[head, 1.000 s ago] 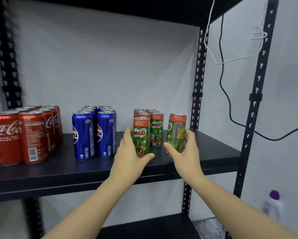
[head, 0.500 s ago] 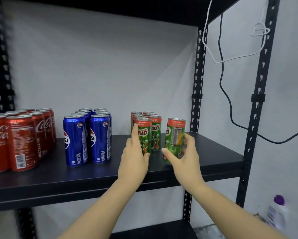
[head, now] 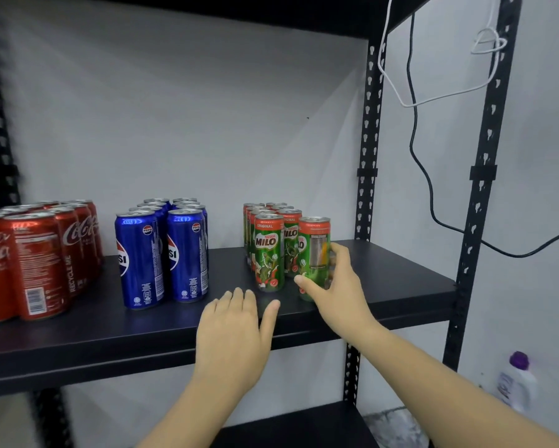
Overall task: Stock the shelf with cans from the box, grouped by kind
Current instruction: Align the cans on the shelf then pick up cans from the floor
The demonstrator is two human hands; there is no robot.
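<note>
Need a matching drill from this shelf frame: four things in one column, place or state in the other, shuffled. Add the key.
Things:
1. Coca-Cola cans
2. Pepsi cans
3. Milo can at the front right of its group
4. left hand

Place or state:
A. gripped by the right hand
B. open, at the shelf's front edge, holding nothing
C. far left of the shelf
D. middle group, between red and green

Pairs: 1-C, 2-D, 3-A, 4-B
</note>
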